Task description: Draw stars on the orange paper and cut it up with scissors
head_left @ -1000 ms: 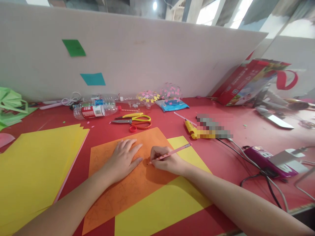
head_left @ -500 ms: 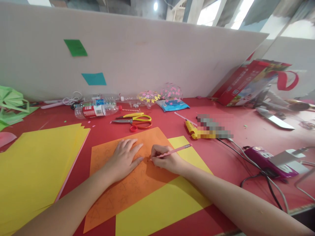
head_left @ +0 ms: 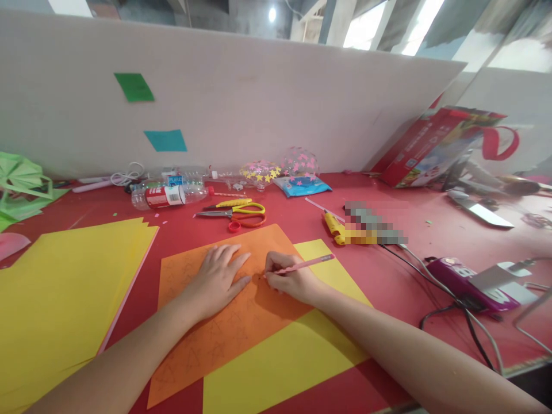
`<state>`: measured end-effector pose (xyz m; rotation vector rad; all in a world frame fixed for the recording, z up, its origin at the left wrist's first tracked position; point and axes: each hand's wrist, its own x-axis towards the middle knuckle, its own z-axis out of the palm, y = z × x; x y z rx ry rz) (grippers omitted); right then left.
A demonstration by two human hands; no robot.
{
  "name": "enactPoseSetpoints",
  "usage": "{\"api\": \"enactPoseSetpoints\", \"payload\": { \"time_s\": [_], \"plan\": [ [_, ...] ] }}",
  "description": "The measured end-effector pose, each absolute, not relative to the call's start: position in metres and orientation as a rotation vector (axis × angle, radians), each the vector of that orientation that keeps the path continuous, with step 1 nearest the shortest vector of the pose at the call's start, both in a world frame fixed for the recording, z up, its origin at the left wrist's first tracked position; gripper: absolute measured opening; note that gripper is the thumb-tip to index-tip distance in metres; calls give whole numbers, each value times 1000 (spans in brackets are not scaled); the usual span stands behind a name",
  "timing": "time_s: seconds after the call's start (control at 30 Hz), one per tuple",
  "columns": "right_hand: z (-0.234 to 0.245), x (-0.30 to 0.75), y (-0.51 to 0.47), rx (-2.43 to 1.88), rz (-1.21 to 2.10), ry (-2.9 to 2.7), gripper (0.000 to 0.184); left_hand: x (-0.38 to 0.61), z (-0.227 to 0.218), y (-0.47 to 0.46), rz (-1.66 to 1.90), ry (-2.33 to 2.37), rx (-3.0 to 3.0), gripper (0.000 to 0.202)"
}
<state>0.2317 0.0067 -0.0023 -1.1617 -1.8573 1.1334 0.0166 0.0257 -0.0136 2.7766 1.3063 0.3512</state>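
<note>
An orange sheet of paper [head_left: 254, 247] lies at an angle, partly over a yellow sheet [head_left: 276, 362]. Pencilled star outlines cover several parts of the orange sheet. My left hand [head_left: 222, 282] rests flat on it with the fingers spread. Just to the right, my right hand [head_left: 288, 279] grips a pink pencil [head_left: 308, 263], whose tip end is down at the orange paper near my left thumb. The pencil's eraser end points up and right. Marks under my left palm and right fist are hidden.
A stack of yellow paper [head_left: 73, 287] lies at the left. Beyond the sheets are scissors [head_left: 245, 213], a plastic bottle [head_left: 166, 196] and a blue packet [head_left: 304, 186]. At the right sit a yellow glue gun [head_left: 334, 227], a purple box [head_left: 457, 282] and cables.
My right hand and the pencil have shifted very slightly on the orange sheet. My left hand stays in place. The whole view has moved a little.
</note>
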Motion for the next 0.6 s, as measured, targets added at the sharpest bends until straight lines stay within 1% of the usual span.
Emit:
{"api": "enactPoseSetpoints", "payload": {
  "time_s": [0.2, 0.6],
  "plan": [
    [0, 232, 9, -1145, 1072, -1905, 10, 16, -14, 25, 346, 1304, 2779, 51],
    [6, 233, 8, -1168, 1170, -1894, 12, 17, -14, 26, 343, 1296, 2805, 54]
  ]
}}
